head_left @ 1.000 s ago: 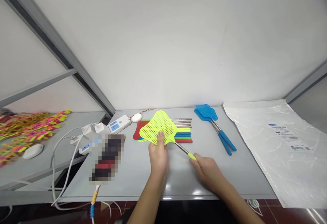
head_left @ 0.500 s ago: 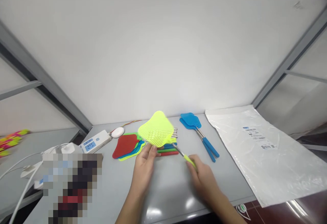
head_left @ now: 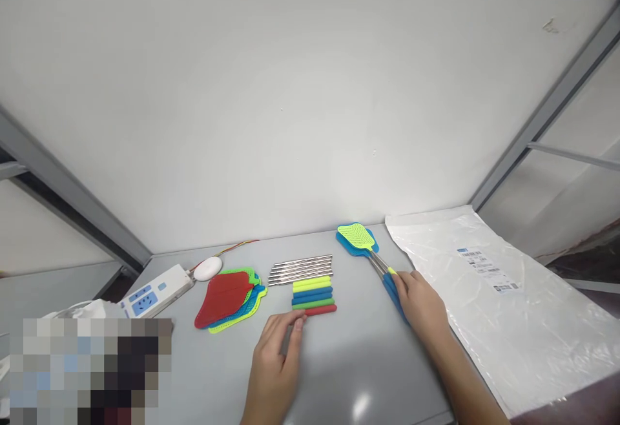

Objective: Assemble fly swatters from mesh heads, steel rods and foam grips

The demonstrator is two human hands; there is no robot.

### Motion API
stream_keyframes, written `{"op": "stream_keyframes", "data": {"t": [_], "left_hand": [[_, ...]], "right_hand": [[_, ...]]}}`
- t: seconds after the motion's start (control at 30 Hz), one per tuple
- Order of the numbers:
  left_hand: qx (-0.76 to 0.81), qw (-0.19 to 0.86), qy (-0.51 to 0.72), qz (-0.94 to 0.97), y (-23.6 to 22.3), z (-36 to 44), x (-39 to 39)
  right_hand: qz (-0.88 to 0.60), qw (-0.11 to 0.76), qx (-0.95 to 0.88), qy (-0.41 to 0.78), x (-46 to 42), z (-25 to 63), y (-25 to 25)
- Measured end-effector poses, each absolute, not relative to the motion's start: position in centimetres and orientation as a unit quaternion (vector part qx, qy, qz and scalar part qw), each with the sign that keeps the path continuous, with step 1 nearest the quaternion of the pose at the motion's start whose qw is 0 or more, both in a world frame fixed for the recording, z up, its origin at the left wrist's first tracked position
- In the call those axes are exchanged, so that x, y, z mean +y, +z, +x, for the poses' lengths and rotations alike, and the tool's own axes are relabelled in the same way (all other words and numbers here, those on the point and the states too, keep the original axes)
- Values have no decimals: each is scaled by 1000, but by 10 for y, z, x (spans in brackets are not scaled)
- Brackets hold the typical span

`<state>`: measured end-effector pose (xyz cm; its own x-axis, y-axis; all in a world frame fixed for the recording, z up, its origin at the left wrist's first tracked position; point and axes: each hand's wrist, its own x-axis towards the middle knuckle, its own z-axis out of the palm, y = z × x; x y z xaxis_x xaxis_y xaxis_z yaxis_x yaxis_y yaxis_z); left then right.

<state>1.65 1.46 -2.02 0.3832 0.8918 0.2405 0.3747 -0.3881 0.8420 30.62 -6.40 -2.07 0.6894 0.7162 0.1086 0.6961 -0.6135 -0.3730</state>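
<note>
My right hand [head_left: 422,302] is closed round the grip of a yellow-green fly swatter [head_left: 356,236], which lies over blue fly swatters [head_left: 349,245] at the back right of the table. My left hand [head_left: 278,354] has thumb and fingers apart, its fingertips by the left end of a red handle grip [head_left: 322,310]. Behind that lie a green grip [head_left: 314,304], blue grips [head_left: 314,294] and yellow-green grips [head_left: 312,283] in a row. Several metal rods [head_left: 303,269] lie parallel beyond them. To the left is a stack of loose swatter heads with a red head [head_left: 225,297] on top.
A white plastic mailing bag [head_left: 489,296] covers the table's right side. A power strip [head_left: 157,290] and a round white device [head_left: 208,268] with thin wires stand at the left. A pale wall [head_left: 290,121] rises behind the table [head_left: 213,367].
My right hand has carried the yellow-green swatter right and laid it over the blue ones. My left hand has let go of its head and moved down beside the red grip.
</note>
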Motion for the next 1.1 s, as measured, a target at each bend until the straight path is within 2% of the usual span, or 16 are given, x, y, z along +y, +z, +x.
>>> {"op": "stream_keyframes", "data": {"t": [0.33, 0.57, 0.77, 0.87, 0.93, 1.1], "left_hand": [[417, 347, 372, 753, -19, 16, 16], [424, 319, 399, 748, -16, 10, 17], [486, 178, 422, 744, -3, -33, 49], [519, 90, 364, 768, 7, -52, 72], [527, 76, 309, 788, 10, -55, 85], [526, 120, 238, 808, -5, -49, 97]], "right_hand": [[-854, 289, -427, 71, -73, 317, -28], [-850, 306, -429, 18, -83, 324, -35], [-794, 335, -492, -120, -88, 295, -27], [-731, 348, -572, -130, -77, 262, -17], [-690, 326, -638, -101, -65, 240, -10], [-617, 180, -766, -19, -35, 211, -5]]}}
